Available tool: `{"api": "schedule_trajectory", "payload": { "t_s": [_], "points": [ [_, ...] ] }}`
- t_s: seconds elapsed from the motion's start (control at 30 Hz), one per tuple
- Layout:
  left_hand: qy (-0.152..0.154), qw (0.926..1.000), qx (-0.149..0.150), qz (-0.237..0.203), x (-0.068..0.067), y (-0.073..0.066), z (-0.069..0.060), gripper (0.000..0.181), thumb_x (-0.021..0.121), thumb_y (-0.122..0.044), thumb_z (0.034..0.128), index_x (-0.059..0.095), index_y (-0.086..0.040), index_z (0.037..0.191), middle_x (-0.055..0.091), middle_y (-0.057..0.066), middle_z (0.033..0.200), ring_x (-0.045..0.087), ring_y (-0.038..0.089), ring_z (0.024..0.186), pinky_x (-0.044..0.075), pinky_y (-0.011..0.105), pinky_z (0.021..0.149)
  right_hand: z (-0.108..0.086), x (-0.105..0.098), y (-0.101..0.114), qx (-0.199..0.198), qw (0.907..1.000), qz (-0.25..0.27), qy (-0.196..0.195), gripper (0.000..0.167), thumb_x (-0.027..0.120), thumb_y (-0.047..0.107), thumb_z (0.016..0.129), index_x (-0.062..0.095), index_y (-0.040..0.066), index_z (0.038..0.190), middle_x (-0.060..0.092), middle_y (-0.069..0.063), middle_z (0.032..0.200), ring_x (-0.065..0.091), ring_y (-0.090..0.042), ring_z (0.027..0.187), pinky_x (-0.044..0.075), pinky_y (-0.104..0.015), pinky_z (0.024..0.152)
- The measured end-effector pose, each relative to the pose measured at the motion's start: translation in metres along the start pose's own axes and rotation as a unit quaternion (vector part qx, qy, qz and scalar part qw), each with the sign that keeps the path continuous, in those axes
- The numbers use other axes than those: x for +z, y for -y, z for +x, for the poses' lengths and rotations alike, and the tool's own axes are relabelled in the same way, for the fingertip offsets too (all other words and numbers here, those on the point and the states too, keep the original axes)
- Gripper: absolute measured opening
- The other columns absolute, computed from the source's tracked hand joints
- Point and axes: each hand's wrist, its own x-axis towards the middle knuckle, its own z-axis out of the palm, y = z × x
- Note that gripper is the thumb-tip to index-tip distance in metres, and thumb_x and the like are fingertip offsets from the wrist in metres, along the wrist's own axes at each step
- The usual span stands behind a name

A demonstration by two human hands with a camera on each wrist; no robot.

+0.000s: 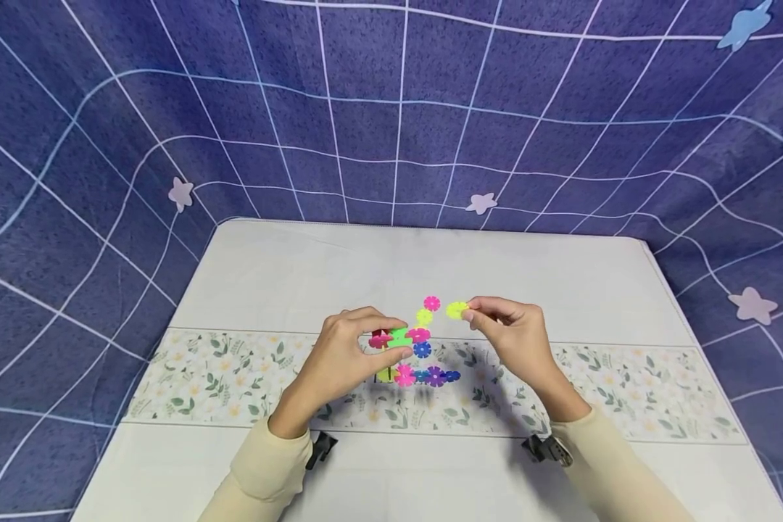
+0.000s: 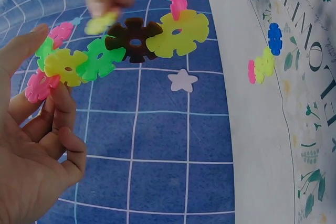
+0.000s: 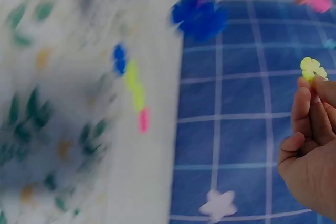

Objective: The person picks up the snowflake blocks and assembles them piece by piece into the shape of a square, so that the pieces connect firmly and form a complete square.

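My left hand (image 1: 346,355) pinches the upper end of a chain of joined plastic snowflake discs, at a green disc (image 1: 399,337) with pink ones on either side. In the left wrist view the chain runs on through a yellow, a green, a dark brown disc (image 2: 134,40) and a large yellow disc (image 2: 178,34) to pink and blue ones. Between thumb and fingers my right hand (image 1: 518,337) holds a single yellow snowflake disc (image 1: 457,310), apart from the chain and to its right. In the left wrist view that disc is blurred.
Loose discs lie on the table beyond the chain: a pink disc (image 1: 432,303), yellow (image 1: 424,317) and a blue disc (image 1: 422,349). A floral band crosses the white tabletop (image 1: 300,268). Blue gridded cloth (image 1: 365,123) with stars stands behind and at both sides.
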Motion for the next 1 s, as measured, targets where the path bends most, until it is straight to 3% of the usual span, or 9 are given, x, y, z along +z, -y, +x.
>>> {"api": "schedule_trajectory", "payload": {
  "t_s": [0.07, 0.23, 0.43, 0.57, 0.77, 1.0],
  "points": [
    [-0.003, 1.0000, 0.004, -0.001, 0.000, 0.000, 0.000, 0.035, 0.090, -0.031, 0.0797, 0.081, -0.017, 0.110, 0.078, -0.007, 0.098, 0.074, 0.012, 0.097, 0.054, 0.044, 0.094, -0.005, -0.001, 0.012, 0.010, 0.9997, 0.013, 0.016, 0.006, 0.079, 0.010, 0.092, 0.081, 0.006, 0.096, 0.073, -0.006, 0.074, 0.063, -0.009, 0.066, 0.049, -0.022, 0.060],
    [-0.006, 0.9999, 0.009, -0.005, -0.001, -0.001, 0.000, 0.035, 0.091, -0.030, 0.0794, 0.081, -0.018, 0.110, 0.077, -0.007, 0.097, 0.073, 0.011, 0.096, 0.054, 0.043, 0.092, -0.013, -0.003, 0.028, 0.082, 0.9931, 0.055, 0.062, 0.008, 0.075, 0.006, 0.093, 0.079, 0.002, 0.098, 0.076, -0.004, 0.080, 0.072, -0.015, 0.072, 0.060, -0.028, 0.069],
    [-0.009, 0.9996, 0.028, 0.002, -0.001, -0.001, -0.001, 0.036, 0.091, -0.030, 0.0785, 0.081, -0.018, 0.111, 0.078, -0.006, 0.099, 0.072, 0.012, 0.093, 0.053, 0.042, 0.092, -0.016, 0.000, 0.032, 0.137, 0.9725, 0.161, 0.097, 0.008, 0.070, -0.001, 0.093, 0.073, -0.007, 0.096, 0.077, 0.003, 0.079, 0.070, -0.012, 0.069, 0.061, -0.029, 0.072],
    [-0.009, 0.9991, 0.041, 0.007, -0.001, -0.002, -0.001, 0.037, 0.092, -0.030, 0.0780, 0.081, -0.017, 0.111, 0.078, -0.005, 0.099, 0.071, 0.012, 0.091, 0.053, 0.039, 0.090, -0.017, 0.002, 0.031, 0.149, 0.9597, 0.210, 0.112, 0.008, 0.067, -0.003, 0.094, 0.074, -0.001, 0.091, 0.077, 0.002, 0.080, 0.071, -0.012, 0.068, 0.061, -0.026, 0.070],
    [-0.009, 0.9973, 0.070, 0.019, -0.001, -0.003, 0.000, 0.038, 0.092, -0.030, 0.0764, 0.082, -0.015, 0.110, 0.079, -0.003, 0.098, 0.073, 0.012, 0.092, 0.053, 0.038, 0.088, -0.017, 0.003, 0.032, 0.160, 0.9547, 0.215, 0.129, 0.012, 0.065, -0.004, 0.094, 0.073, 0.002, 0.089, 0.077, 0.003, 0.080, 0.070, -0.010, 0.067, 0.061, -0.025, 0.070],
    [-0.024, 0.9896, 0.131, 0.055, 0.003, 0.000, -0.001, 0.040, 0.092, -0.033, 0.0752, 0.081, -0.012, 0.108, 0.080, -0.001, 0.095, 0.073, 0.013, 0.091, 0.051, 0.034, 0.086, -0.019, 0.004, 0.034, 0.174, 0.9529, 0.211, 0.131, 0.010, 0.064, -0.002, 0.095, 0.071, 0.001, 0.089, 0.076, 0.003, 0.080, 0.068, -0.011, 0.067, 0.059, -0.025, 0.069]
  ]
}}
